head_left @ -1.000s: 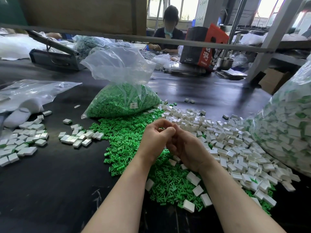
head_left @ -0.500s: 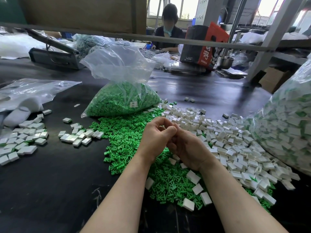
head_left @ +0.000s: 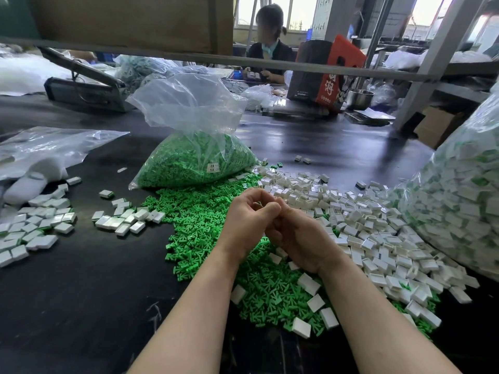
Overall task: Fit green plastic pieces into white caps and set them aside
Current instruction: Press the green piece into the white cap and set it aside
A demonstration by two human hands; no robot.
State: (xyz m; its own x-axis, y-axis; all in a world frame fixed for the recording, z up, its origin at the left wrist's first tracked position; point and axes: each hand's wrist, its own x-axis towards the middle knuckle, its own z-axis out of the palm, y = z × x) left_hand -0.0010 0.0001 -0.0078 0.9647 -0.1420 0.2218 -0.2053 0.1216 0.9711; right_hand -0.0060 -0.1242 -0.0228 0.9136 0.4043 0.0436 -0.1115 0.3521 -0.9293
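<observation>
Hands (head_left: 272,222) unmoved, loose green pieces (head_left: 199,220), glossy white caps (head_left: 359,220)

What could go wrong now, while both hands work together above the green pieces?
1. The left hand and right hand hide the part between them; a badly seated fit may go unnoticed.
2. A part dropped here would land in the loose green pieces and be hard to find.
3. Loose white caps lie mixed with green ones near the right forearm, which might sweep them off the black table.
</observation>
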